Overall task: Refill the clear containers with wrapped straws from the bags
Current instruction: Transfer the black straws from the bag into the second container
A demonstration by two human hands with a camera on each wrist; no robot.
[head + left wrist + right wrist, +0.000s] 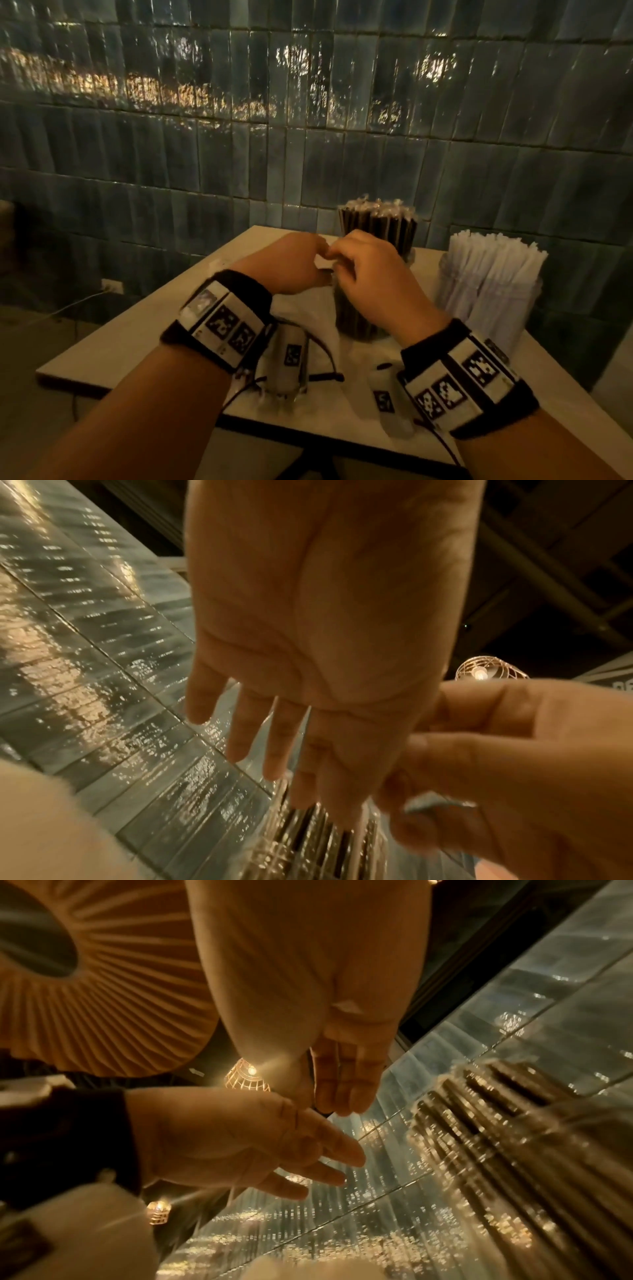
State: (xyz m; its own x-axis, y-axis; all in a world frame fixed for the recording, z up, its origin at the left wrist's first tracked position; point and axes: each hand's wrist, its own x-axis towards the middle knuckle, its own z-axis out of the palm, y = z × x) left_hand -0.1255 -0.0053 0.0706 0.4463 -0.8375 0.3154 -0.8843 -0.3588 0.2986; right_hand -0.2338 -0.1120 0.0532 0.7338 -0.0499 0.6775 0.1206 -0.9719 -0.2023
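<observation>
**Both hands meet over the top of the near straw bundle**

The left hand (291, 262) and right hand (370, 270) come together, fingertips touching or nearly so, directly above a bundle of dark wrapped straws (356, 318) that stands upright on the table (137, 335). The bundle's long axis runs vertically, so its top end points up into the hands, and both hands sit about equally near it, the right one slightly more over it. A thin clear film, probably the bag (308, 308) round the straws, shows pale to the left of the bundle below the left hand.

In the head view the index fingers and thumbs seem to close on something small at the bundle's top, perhaps the bag's mouth, but the blur hides what it is. The wrist views show the other fingers of each hand fairly straight and spread. Whether either hand has a real hold cannot be told.

Behind, against the tiled wall (308, 137), a second bundle of dark straws (378, 226) stands upright in what looks like a clear container. To the right a clear container of white wrapped straws (489, 284) leans its load outward.

Judging by this, the next move likely pulls apart or upward along the bundle's vertical axis, with the hands working either side of the top.
</observation>
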